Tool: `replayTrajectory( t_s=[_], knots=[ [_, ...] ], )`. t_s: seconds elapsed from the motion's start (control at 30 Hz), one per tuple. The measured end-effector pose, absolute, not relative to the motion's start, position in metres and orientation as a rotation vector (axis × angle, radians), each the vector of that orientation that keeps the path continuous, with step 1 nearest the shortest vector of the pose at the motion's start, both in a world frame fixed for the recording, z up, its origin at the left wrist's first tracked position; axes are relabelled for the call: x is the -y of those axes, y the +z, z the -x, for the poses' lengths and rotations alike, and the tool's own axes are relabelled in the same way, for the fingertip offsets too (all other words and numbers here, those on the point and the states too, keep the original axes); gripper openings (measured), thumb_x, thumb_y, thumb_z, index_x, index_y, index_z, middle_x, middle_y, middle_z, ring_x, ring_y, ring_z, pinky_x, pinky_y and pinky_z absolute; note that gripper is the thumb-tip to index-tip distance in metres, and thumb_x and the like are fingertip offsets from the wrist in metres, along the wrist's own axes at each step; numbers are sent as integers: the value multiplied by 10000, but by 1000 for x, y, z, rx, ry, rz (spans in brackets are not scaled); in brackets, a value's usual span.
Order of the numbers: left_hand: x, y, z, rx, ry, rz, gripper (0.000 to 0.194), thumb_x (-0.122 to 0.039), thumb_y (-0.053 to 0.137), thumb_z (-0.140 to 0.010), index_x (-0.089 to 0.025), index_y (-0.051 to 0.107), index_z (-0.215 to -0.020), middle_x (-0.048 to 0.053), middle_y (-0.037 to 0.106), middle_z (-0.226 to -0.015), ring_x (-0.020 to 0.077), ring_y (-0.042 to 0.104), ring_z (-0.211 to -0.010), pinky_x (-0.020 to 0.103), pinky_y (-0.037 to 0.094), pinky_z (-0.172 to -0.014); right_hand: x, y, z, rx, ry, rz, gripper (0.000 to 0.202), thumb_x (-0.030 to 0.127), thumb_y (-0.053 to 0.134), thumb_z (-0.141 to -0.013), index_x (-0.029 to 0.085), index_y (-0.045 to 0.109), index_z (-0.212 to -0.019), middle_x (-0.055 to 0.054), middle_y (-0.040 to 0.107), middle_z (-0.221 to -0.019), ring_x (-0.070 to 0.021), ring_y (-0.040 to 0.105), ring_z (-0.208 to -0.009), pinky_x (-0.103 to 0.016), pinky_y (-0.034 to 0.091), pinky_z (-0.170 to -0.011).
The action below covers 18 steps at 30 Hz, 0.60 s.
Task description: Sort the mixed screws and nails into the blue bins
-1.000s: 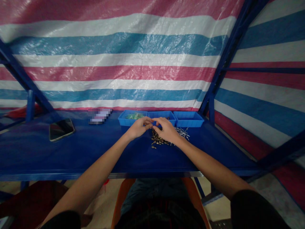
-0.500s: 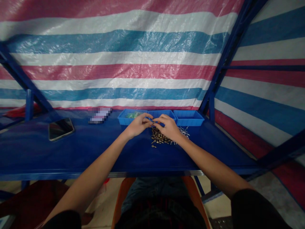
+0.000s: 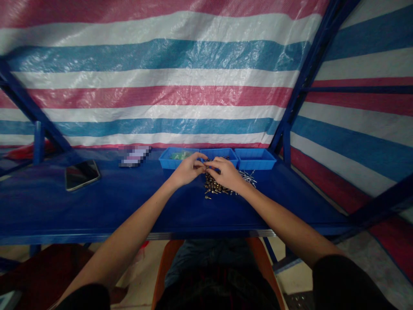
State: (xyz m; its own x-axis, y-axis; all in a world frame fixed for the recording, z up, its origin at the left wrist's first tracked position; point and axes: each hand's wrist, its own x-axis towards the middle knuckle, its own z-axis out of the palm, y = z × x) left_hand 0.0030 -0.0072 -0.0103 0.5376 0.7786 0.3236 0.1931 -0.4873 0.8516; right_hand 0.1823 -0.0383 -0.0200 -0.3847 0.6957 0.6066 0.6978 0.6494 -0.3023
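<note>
My left hand and my right hand meet at the fingertips above the blue table. Both are pinched together on something too small to make out. Beneath and beside my right hand lies a pile of small brass-coloured metal pieces, with one piece apart at its near edge. Thin silver pins lie to the right of the pile. Behind the hands is the middle blue tray, partly hidden by my fingers; small pieces show inside it.
A left blue tray holds green and clear material. The right blue tray stands beside the middle one. Farther left are a phone and a blurred flat item. Blue frame posts and striped sheeting enclose the table.
My right hand has shifted very slightly left, its fingers still at my left fingertips. The pile and trays look the same.
</note>
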Motion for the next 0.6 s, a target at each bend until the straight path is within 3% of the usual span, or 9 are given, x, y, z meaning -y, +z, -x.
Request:
replayTrajectory(
  t_s=[0.6],
  knots=[
    [9, -8, -4, -748, 970, -2099, 300, -256, 595, -783, -140, 543, -1055, 17, 698, -744, 140, 657, -691, 242, 488, -665, 40, -14, -183, 2060, 97, 1037, 170, 154, 556, -843, 173, 693, -942, -27, 589, -775, -152, 545, -749, -284, 411, -725]
  ],
)
